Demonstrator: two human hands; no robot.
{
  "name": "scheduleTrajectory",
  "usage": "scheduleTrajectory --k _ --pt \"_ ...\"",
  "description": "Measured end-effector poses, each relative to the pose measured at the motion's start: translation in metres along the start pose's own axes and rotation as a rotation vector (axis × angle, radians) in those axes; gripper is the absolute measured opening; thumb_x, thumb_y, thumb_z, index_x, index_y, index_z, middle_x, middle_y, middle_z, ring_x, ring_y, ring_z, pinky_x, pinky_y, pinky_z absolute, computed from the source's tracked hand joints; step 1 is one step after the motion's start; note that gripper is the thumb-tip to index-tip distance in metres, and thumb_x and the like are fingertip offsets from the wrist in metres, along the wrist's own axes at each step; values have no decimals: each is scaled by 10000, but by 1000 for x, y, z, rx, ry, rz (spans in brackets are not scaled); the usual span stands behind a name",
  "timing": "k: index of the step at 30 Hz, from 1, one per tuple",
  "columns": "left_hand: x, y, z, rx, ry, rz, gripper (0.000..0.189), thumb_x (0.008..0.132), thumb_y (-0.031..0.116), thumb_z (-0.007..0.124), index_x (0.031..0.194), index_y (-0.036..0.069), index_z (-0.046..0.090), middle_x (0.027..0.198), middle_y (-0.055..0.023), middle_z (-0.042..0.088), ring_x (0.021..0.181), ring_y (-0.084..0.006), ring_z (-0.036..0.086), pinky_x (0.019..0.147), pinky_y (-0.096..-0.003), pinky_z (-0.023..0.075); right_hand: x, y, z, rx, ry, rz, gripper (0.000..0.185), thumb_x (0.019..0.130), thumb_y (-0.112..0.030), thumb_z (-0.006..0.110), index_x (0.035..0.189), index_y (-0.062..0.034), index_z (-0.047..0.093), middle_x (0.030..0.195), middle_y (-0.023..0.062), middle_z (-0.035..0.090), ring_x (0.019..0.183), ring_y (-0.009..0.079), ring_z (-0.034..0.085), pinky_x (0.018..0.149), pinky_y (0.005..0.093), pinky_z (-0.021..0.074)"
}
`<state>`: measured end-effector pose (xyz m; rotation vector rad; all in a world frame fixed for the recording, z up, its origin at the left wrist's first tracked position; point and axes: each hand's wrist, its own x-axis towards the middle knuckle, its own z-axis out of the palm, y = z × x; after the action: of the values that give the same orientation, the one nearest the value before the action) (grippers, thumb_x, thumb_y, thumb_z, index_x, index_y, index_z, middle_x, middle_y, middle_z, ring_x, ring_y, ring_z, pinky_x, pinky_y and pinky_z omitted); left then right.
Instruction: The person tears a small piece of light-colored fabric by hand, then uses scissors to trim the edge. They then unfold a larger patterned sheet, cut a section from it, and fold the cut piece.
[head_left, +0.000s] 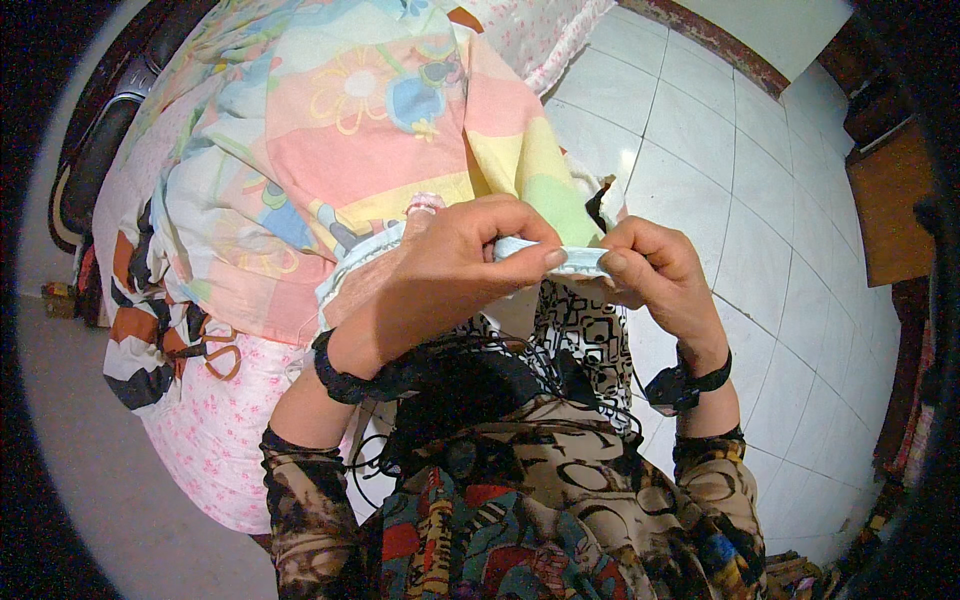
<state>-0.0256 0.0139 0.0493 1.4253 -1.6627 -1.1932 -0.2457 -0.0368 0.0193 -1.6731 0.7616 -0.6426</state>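
Between my hands a light blue fabric band (583, 259) is stretched, with a row of stitching or edging along its lower side. My left hand (480, 251) pinches it between thumb and fingers, and the pale blue fabric continues behind that wrist. A small pink and white item is around or by one of its fingers. My right hand (654, 266) pinches the other end of the short stretch, thumb on top. A pastel cloth with printed flowers (367, 150) lies spread just beyond both hands. A needle, if there is one, cannot be made out.
Orange-handled scissors (223, 355) lie at the left on pink-flowered bedding (225, 457), beside a brown, black and white cloth (135, 330). A dark padded seat or headboard (105, 142) stands behind at left. White floor tiles (757, 247) extend to the right, towards brown wooden furniture (892, 210).
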Motion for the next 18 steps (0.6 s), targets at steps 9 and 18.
scheduleTrajectory --k 9,18 --pt "9 -8 10 71 95 190 186 824 154 554 822 -25 606 712 -102 598 648 -133 560 605 -265 454 2 -1 11 -290 111 -284 138 866 -152 569 807 -29 590 699 76 579 627 201 567 568 294 433" --pt "-4 -39 -14 44 115 -42 190 805 80 518 916 -26 629 770 -69 614 655 -91 533 571 -247 440 5 7 15 -327 70 -309 157 860 -163 570 794 -22 574 701 104 560 647 264 563 583 336 435"
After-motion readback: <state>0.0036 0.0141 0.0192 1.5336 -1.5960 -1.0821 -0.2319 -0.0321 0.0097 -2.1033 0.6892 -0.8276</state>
